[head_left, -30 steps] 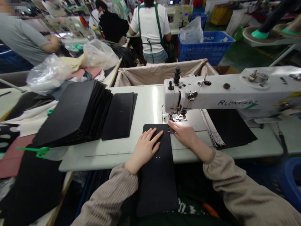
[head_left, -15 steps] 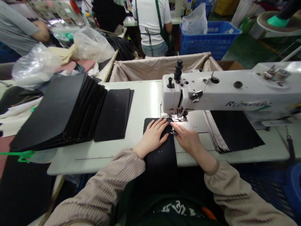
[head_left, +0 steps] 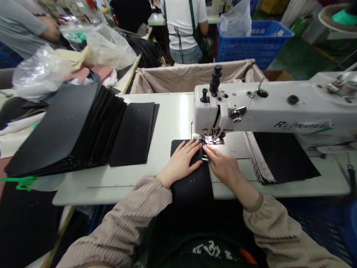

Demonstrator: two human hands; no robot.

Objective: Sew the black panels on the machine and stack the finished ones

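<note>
A black panel lies under both hands, its far edge at the needle area of a white sewing machine and its near end hanging over the table edge. My left hand rests flat on it with the fingers spread. Beside the panel's right edge, my right hand is closed round small metal snips, whose tips point left; its fingertips touch the panel near the presser foot.
Left of the panel are a few black pieces and a tall black stack. Another stack lies under the machine arm. A cloth-lined bin stands behind the table. Beyond it sits a person near a blue crate.
The view has shifted slightly. Both hands keep nearly the same place on the panel, and the snips' blades show a little more clearly.
</note>
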